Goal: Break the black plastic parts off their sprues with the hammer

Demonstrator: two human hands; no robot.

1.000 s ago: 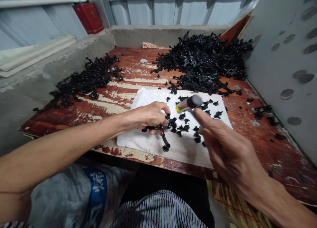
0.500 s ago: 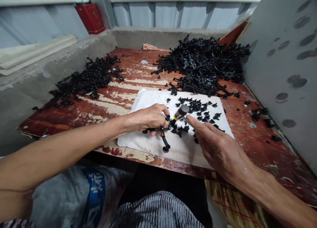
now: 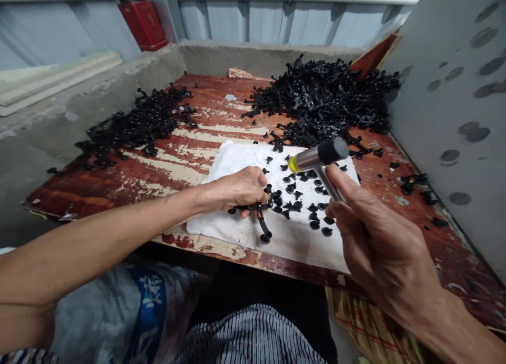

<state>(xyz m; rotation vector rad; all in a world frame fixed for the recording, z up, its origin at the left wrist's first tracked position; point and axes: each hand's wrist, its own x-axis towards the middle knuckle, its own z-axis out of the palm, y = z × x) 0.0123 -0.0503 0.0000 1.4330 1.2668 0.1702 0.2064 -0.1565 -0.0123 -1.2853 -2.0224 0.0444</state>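
Observation:
My left hand (image 3: 237,189) is closed on a black plastic sprue frame (image 3: 259,215), pressing it flat on a white cloth (image 3: 237,232). Above the cloth, my right hand (image 3: 375,243) grips a small hammer (image 3: 316,156) with a metal handle, a black face and a yellow face; its head is raised over the scattered parts. Several small black plastic caps (image 3: 304,200) lie loose on the cloth between my hands.
A worn red wooden board (image 3: 174,164) carries the cloth. A large pile of black sprues (image 3: 328,98) sits at the back right, a smaller pile (image 3: 138,124) at the left. Grey walls close in on both sides. A red box (image 3: 143,24) stands at the back.
The hammer came down onto the sprue by my left hand half a second ago, and is now lifted up and to the right again. My left hand has stayed put.

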